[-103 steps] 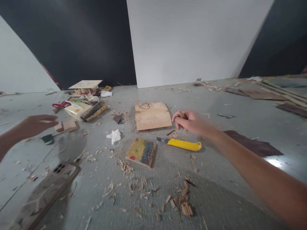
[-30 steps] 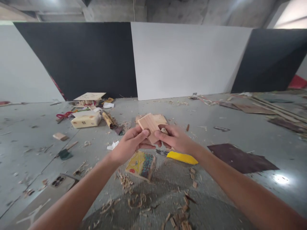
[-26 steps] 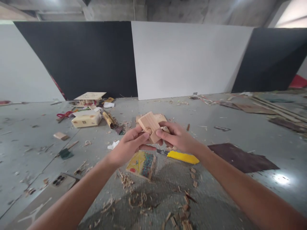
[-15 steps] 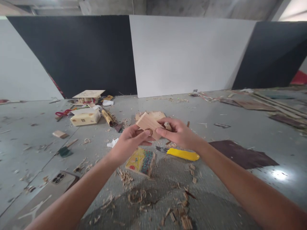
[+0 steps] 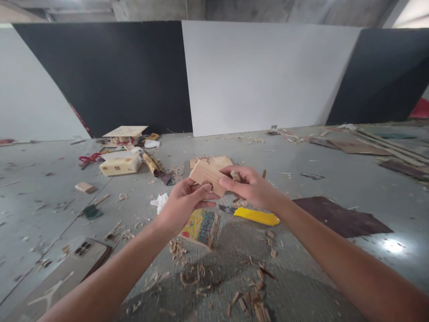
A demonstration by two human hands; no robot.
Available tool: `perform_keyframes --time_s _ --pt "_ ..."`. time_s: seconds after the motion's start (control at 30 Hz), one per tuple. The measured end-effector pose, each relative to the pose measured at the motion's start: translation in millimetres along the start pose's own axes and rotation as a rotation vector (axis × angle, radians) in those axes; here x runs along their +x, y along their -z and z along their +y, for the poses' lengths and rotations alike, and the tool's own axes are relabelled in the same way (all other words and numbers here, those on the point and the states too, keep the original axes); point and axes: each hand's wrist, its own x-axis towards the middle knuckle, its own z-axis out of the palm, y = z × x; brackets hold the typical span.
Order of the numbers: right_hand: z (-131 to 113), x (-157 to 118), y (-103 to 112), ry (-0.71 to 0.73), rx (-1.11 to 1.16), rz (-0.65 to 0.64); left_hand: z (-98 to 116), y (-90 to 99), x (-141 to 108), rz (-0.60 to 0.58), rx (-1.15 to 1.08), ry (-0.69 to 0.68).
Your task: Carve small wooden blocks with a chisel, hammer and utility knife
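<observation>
Because crumbly wood chips (image 5: 256,304) lie loose on the grey floor (image 5: 288,264) close to the person, a hand set down there could get a splinter. The phone (image 5: 50,286) lies near the left arm, so an elbow that drops low might bump or scratch it. A bit farther off is a painted square (image 5: 203,226) with bumpy colors, and something falling on it could chip the paint.

The yellow utility knife (image 5: 256,216) lies just past it, with its blade out. That looks like the biggest danger, since the right arm is close by and a quick reach down could mean a cut.

Above the floor, the left hand (image 5: 182,201) and right hand (image 5: 250,188) both have a snug grip on a small wooden block (image 5: 203,171). It is tilted, so it could slip if the thumbs let go. The right hand also holds a short, round stick (image 5: 235,175), which leaves fewer fingers for the block. Behind is a thin board (image 5: 219,162) with a black line drawing, and a dropped block might dent it.
</observation>
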Motion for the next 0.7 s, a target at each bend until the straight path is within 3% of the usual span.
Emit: perform_keyframes --time_s 0.3,0.7 --pt "6.4 5.1 -1.4 -0.209 0.458 -0.062 5.5 -2.7 -5.3 -0.033 0.066 -0.021" --pt "9.1 3.9 2.7 -0.3 0.715 -0.131 9.6 -6.1 -9.1 -0.088 0.092 -0.098"
